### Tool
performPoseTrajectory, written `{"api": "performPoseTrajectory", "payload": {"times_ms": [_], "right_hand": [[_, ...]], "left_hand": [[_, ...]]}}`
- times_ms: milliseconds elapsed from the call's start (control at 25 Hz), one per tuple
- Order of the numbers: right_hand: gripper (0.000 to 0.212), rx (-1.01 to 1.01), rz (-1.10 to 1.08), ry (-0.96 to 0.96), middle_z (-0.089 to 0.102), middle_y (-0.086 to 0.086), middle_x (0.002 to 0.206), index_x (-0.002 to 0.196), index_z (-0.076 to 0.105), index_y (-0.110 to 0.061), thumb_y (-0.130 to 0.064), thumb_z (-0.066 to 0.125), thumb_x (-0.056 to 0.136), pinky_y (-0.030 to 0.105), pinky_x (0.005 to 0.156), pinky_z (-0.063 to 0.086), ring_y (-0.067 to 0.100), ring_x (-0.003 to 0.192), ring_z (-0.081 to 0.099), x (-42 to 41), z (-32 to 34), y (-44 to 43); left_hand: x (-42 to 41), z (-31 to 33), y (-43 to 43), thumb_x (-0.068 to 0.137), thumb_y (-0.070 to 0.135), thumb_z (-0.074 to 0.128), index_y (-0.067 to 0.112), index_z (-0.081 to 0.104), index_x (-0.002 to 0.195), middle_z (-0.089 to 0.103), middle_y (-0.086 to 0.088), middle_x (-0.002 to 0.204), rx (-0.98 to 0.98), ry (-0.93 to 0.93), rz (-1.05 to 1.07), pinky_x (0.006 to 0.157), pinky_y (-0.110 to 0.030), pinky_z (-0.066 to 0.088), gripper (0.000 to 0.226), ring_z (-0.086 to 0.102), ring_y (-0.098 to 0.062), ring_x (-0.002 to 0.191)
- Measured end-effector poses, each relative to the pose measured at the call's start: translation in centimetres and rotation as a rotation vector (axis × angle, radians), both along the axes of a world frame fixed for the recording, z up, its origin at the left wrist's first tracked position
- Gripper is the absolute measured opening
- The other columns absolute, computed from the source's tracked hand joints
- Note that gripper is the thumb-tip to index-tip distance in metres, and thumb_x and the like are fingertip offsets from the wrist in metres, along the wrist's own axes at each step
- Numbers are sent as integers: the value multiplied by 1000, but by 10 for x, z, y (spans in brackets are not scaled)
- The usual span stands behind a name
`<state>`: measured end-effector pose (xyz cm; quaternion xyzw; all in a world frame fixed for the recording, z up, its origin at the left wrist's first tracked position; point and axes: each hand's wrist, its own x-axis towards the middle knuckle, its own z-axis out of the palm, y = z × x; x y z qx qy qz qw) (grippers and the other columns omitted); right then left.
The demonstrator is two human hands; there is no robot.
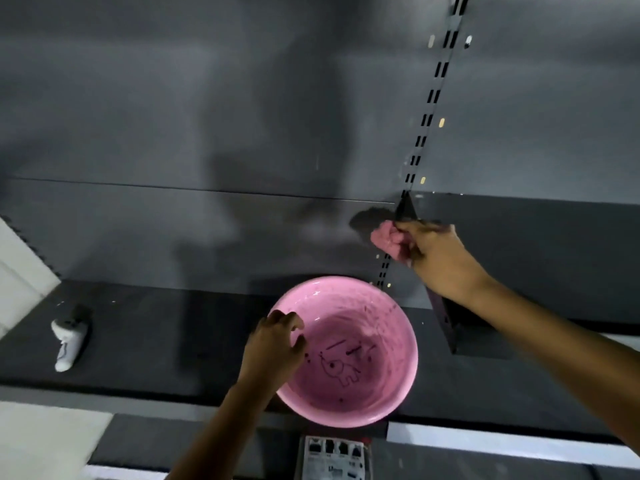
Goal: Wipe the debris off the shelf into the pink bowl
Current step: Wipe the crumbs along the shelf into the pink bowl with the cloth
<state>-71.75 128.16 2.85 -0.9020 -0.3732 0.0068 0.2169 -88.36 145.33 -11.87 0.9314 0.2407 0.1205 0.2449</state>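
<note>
The pink bowl [360, 362] sits at the front edge of the dark shelf [166, 341], with dark specks and a drawn figure inside. My left hand [273, 344] grips its left rim. My right hand [440, 258] is raised to the upper shelf level, shut on a crumpled pink cloth [389, 239] held against the slotted upright's bracket. A few pale crumbs of debris [113, 301] lie on the dark shelf at the left and near the upright's foot.
A white controller-like object [69, 337] lies on the shelf at the left. A slotted metal upright [429, 112] runs up the grey back panel. A dark bracket [446, 323] juts forward under my right forearm. A printed label [334, 459] hangs below the shelf edge.
</note>
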Motion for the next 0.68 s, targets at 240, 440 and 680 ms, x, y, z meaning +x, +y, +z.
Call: {"api": "performPoseTrajectory", "payload": {"times_ms": [240, 440, 680], "right_hand": [[41, 210, -23, 82, 61, 16, 127, 126, 55, -6, 3, 51, 87, 20, 101, 41, 28, 113, 60, 1, 5, 6], [28, 389, -260, 55, 65, 15, 118, 117, 60, -12, -7, 58, 89, 39, 100, 48, 30, 107, 62, 58, 17, -36], [37, -68, -351, 47, 56, 6, 136, 120, 57, -29, -48, 39, 94, 51, 112, 30, 30, 124, 52, 94, 8, -33]], "left_hand": [[-8, -44, 9, 85, 24, 57, 25, 51, 123, 41, -1, 133, -52, 206, 47, 102, -34, 40, 38, 38, -20, 124], [-11, -59, 7, 82, 9, 58, 20, 54, 120, 41, -2, 138, -171, 192, 89, 101, -26, 42, 40, 44, -16, 124], [-13, -62, 6, 78, 6, 61, 22, 58, 114, 40, 1, 144, -189, 135, 136, 104, -30, 41, 40, 43, -15, 128]]}}
